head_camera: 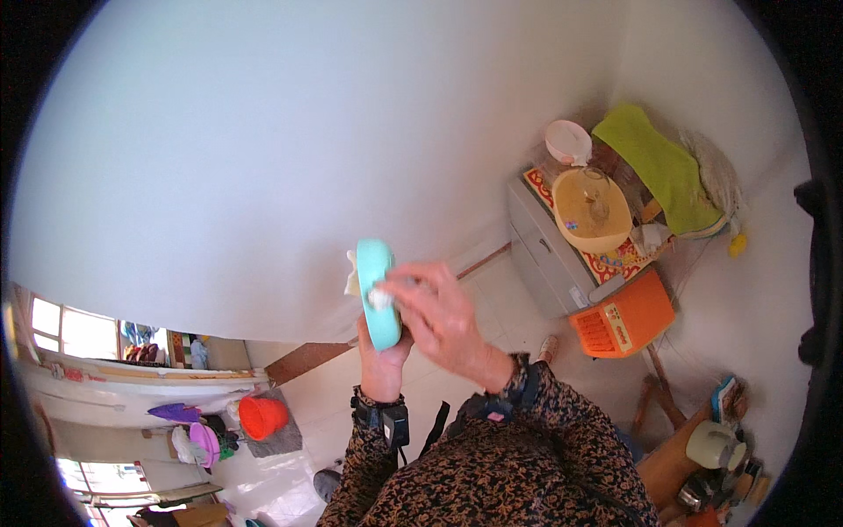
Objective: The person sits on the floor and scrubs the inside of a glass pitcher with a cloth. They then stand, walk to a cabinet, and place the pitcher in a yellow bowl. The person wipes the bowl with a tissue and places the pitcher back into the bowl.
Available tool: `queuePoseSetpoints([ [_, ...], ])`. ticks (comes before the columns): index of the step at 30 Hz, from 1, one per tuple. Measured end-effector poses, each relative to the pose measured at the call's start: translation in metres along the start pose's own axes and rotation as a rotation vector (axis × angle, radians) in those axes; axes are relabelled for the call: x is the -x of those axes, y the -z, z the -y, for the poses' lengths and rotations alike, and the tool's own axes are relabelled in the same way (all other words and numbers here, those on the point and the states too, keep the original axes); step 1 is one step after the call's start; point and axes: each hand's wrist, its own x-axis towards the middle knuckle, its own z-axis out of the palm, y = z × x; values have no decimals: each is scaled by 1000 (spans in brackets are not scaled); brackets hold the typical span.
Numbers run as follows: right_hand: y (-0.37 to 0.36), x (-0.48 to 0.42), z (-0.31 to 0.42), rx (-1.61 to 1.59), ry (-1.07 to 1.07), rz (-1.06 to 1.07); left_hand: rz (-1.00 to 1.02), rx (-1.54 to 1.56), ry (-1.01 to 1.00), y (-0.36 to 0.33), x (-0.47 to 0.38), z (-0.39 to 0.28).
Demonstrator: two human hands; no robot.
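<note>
A turquoise rounded plastic object (374,263) is held up in front of the white wall, its edge side towards me. From below, my left hand (385,365) grips it at the lower end. A pale cream piece (352,273) with a wavy outline sticks out on its left side. My right hand (448,316) pinches a small white wad (380,298), perhaps tissue or cloth, against the turquoise surface. That hand is blurred, and its fingers partly cover the object.
At right, a grey cabinet (537,257) carries a yellow plastic basin (622,204), a pink bowl (568,141) and a green cloth (658,165). An orange heater-like appliance (632,316) stands beside it. A red bucket (263,417) sits on a grey mat at lower left. A pale green kettle (708,443) is at lower right.
</note>
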Motion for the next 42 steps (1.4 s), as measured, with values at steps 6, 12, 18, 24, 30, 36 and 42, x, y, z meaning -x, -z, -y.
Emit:
queuePoseSetpoints([
  [6,-11,35,18,9,87,-53,117,-332,-211,16,6,1],
  [12,-2,1,-7,-97,-241,-143,213,40,24,33,-13,13],
  [18,3,31,12,97,-236,-116,91,102,99,21,-9,14],
  [24,28,67,23,149,-277,-37,112,165,93,-11,-5,21],
  [30,126,84,-55,-371,-1010,-281,-5,39,104,-70,-26,59],
  [36,274,141,-107,-519,-1152,-325,30,-152,151,-150,-78,121],
  [42,357,176,-113,-444,-1374,-660,69,-93,70,-254,-194,180],
])
